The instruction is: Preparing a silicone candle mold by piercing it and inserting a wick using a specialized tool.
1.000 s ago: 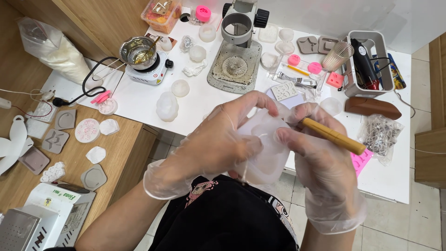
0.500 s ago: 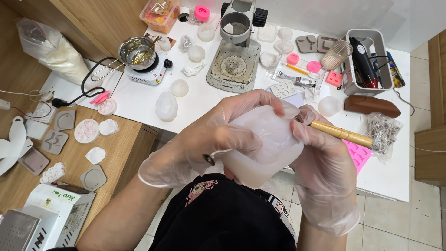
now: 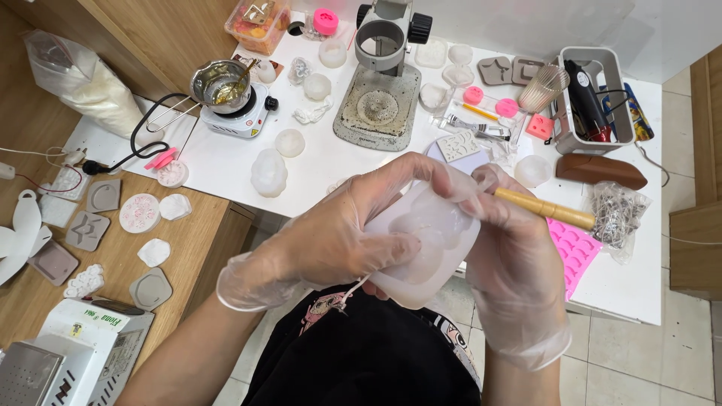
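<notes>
Both hands wear thin clear gloves and meet over my lap, in front of the white table (image 3: pixel 331 162). My left hand (image 3: pixel 331 233) wraps around a translucent white silicone mould (image 3: pixel 429 240), thumb pressed on its face. My right hand (image 3: pixel 511 248) grips the mould's right side and also holds a wooden-handled tool (image 3: pixel 545 210) that sticks out to the right. A thin string (image 3: pixel 352 292) hangs from the mould's lower left.
On the table stand a grey microscope stand (image 3: pixel 380 94), a small hot plate with a metal pot (image 3: pixel 226 86), a grey tool caddy (image 3: pixel 590 98), a pink mould (image 3: pixel 571 252) and several white moulds. A lower wooden bench (image 3: pixel 113 233) at left carries more moulds.
The mould has been turned and lowered slightly in my hands; the wooden tool's handle has tilted a little flatter. Both hands have kept their grip.
</notes>
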